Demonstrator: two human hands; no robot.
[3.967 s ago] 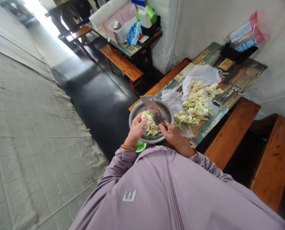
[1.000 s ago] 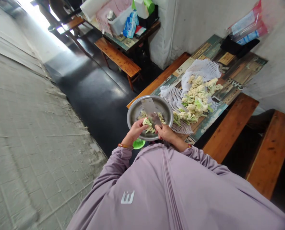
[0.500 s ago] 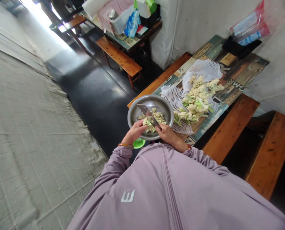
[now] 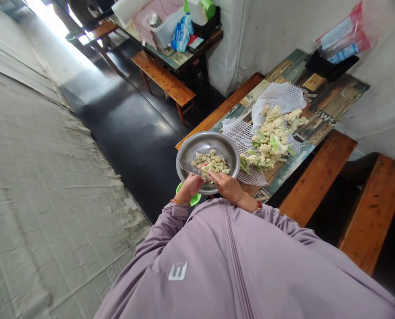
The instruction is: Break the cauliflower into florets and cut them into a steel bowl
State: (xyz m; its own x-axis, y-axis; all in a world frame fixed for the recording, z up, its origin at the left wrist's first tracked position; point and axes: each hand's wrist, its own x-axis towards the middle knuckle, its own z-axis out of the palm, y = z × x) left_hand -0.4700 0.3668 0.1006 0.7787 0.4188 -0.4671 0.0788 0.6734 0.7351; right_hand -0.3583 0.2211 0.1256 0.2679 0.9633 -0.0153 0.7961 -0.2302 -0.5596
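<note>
My right hand (image 4: 229,187) is closed on a wide-bladed knife (image 4: 190,168), whose blade points left across the near part of a steel basin (image 4: 181,156). Against the blade, my left hand (image 4: 192,182) is closed round a piece of cauliflower, mostly hidden by the fingers and the knife. Cut cauliflower florets (image 4: 217,160) lie in the bottom of the basin. To the right, larger cauliflower pieces (image 4: 275,133) with green stems are heaped on white foam netting (image 4: 239,133).
The netting lies on a patterned wooden table (image 4: 320,119), with a black holder (image 4: 332,67) at its far end. A wooden bench (image 4: 317,181) stands on the right. Below the basin shows a green container (image 4: 195,199). Another table with boxes and a bench (image 4: 164,79) stand further off.
The knife has turned flatter and come lower and left, nearer my left hand. My left hand has shifted slightly right and rolled over. More florets in the basin are uncovered.
</note>
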